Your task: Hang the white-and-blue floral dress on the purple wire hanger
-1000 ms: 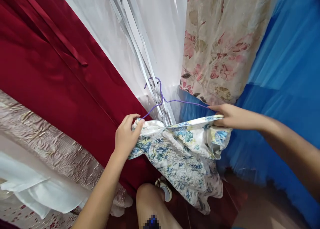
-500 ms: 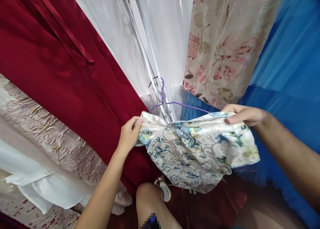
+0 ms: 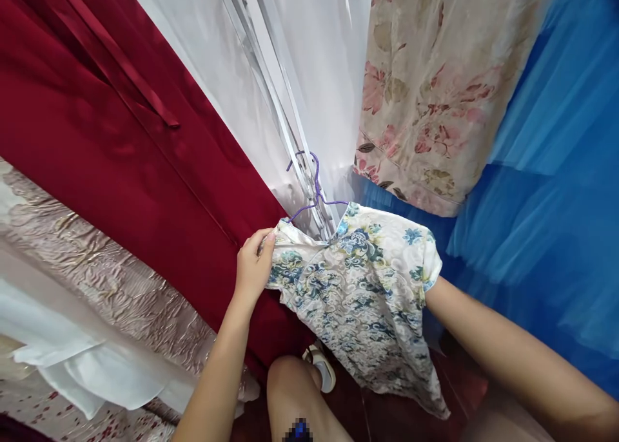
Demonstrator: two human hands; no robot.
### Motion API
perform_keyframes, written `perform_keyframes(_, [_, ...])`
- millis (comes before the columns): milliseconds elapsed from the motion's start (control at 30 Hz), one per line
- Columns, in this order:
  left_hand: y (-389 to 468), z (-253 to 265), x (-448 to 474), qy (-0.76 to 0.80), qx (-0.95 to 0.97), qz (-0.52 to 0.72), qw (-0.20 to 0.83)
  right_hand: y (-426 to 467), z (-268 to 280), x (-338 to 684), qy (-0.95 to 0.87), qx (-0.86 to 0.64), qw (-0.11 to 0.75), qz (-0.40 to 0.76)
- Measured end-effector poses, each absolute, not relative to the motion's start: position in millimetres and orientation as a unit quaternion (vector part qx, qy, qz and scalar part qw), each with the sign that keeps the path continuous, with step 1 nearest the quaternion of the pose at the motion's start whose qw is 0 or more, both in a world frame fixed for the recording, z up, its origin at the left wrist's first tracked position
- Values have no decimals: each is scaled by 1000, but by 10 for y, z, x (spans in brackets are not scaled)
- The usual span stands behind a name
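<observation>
A short-sleeved blouse (image 3: 358,300), cream with a blue, green and yellow floral pattern, hangs on a thin purple clothes hanger (image 3: 317,178). My left hand (image 3: 254,265) pinches the blouse at its left shoulder, thumb in front, close to the hanger's end. At the other side, my right forearm (image 3: 483,319) reaches up to the short sleeve (image 3: 432,265); the hand itself is covered by the fabric, so its fingers do not show. The blouse's shoulder on that side lies over the hanger's right arm and hides it.
White metal bars (image 3: 280,100) run down behind the hanger. Around them hang a dark red garment (image 3: 159,171), white fabric (image 3: 319,62), a beige floral cloth (image 3: 430,94) and blue tulle (image 3: 536,236). Below are my knee (image 3: 294,390), a light shoe (image 3: 324,371) and a dark red floor.
My right hand has gone from gripping the blouse's neckline edge to under its sleeve. The right shoulder now drapes over the hanger, and the hem hangs lower. My left hand keeps its hold.
</observation>
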State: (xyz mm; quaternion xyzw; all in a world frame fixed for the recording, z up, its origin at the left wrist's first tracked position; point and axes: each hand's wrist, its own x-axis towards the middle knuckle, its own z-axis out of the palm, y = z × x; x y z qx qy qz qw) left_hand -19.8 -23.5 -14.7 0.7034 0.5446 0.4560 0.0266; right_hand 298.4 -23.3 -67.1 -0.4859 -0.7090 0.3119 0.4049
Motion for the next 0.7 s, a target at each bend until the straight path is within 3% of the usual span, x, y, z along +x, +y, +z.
perform_keyframes(167, [-336,-173,-326,564,656,501,31,-239,-897,3211,-645,-466,485,364])
perform_keyframes(433, [-332,-592,-532,547,498,647,183,-639,-1038,3669,-475,-445,567,505])
perform_keyframes(600, [-410,-580,-521,488,439,725,209,-773,-829,3794,-514,-437,620,400])
perform_keyframes(700, [-491,-476,-476,477,399,746,238,-743,-706,3859,-556,-483,607,300])
